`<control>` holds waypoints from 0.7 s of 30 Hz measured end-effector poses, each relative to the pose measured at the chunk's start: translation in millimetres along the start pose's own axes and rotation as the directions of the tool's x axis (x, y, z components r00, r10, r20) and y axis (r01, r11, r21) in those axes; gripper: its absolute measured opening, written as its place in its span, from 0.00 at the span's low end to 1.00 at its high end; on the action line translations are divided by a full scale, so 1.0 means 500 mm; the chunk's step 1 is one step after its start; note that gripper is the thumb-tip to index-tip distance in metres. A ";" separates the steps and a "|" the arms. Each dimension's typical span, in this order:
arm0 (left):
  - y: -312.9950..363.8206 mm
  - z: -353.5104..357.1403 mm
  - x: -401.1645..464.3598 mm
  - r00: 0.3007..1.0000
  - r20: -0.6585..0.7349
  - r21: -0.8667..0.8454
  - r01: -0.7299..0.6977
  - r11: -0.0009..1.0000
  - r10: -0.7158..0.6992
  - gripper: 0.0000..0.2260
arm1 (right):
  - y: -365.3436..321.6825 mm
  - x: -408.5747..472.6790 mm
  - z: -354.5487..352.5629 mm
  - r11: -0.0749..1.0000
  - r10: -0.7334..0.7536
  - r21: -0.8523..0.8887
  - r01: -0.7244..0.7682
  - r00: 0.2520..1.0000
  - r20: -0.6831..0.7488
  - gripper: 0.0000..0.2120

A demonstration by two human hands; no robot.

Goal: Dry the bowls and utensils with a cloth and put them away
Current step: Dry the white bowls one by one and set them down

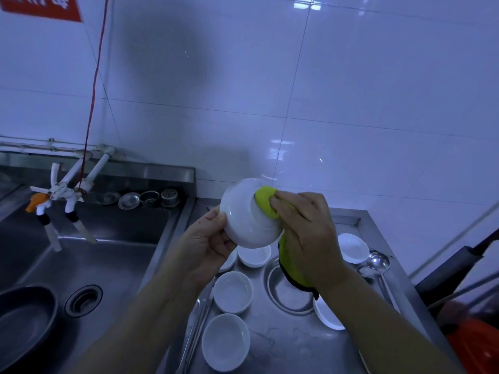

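A white bowl is held upturned above the steel counter, its rim gripped by the left hand. A yellow cloth is clamped in the right hand and pressed to its base. The foot ring is best wiped round fully. White characters on the red sign cannot be read

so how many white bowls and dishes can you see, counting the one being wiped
7: bowl in the left hand; on the counter, two stacked near front, one behind, one edge under the wrist, two right. Arms may hide more.
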State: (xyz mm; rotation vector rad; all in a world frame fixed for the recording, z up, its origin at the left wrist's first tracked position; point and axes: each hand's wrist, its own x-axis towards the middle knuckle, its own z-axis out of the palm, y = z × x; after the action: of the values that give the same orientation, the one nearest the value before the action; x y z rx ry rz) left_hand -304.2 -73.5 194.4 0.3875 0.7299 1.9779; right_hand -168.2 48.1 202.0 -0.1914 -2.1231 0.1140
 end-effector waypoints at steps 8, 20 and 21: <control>0.008 0.010 0.000 0.999 -0.024 0.083 -0.039 0.996 0.041 0.10 | -0.049 0.015 0.014 0.969 0.148 0.207 -0.137 0.988 -0.038 0.12; -0.009 0.067 -0.020 0.995 -0.098 -0.132 0.019 0.991 -0.032 0.09 | -0.064 -0.034 0.073 0.996 -0.093 -0.002 0.094 0.990 -0.105 0.16; -0.012 0.066 -0.021 0.991 -0.124 -0.203 0.027 0.979 -0.053 0.09 | -0.059 -0.043 0.073 0.995 -0.100 0.005 0.102 0.986 -0.130 0.17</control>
State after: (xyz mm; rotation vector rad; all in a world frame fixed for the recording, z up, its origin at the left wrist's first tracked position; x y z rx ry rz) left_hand -276.9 -69.5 216.4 0.1243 0.6058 2.0297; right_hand -190.5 15.2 169.4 -0.0814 -1.9979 0.0529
